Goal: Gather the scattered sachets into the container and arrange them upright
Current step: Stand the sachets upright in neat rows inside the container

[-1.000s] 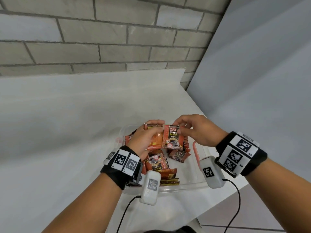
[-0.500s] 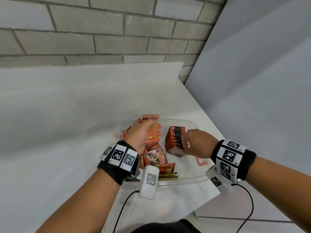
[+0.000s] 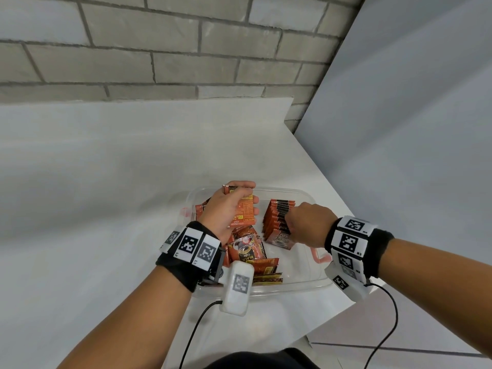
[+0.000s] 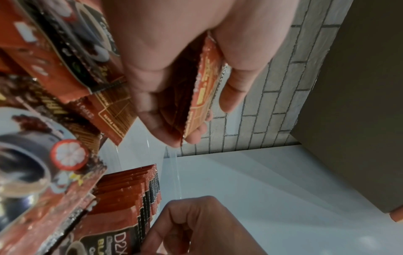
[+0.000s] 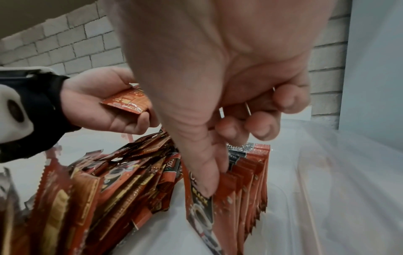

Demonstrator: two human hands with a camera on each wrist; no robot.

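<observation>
A: Where is the left hand (image 3: 226, 209), and how does it stand?

B: It is raised over the far left part of the clear container (image 3: 306, 284), palm toward the right. Its thumb and fingers are curled around a small bundle of sachets (image 3: 243, 211), which it holds upright, above the loose heap (image 3: 250, 251) that lies in the left half of the container.

A: And the right hand (image 3: 310, 225)?

B: It reaches down into the middle of the container, with the back of the hand turned up. In the right wrist view its thumb (image 5: 202, 172) presses on the front of the nearest packet of the standing row (image 3: 279, 219), and the other fingers are bent over the top edges of that row. I think it pinches the row between thumb and fingers, but the fingertips are partly hidden.

A: How does the row stand?

B: Upright, packed one behind the other, near the middle of the container, just beside the heap. The right part of the container floor is bare.

A: And where is the container?

B: On the white surface (image 3: 106, 209), close to its near right corner, in front of a brick wall (image 3: 159, 49).
</observation>
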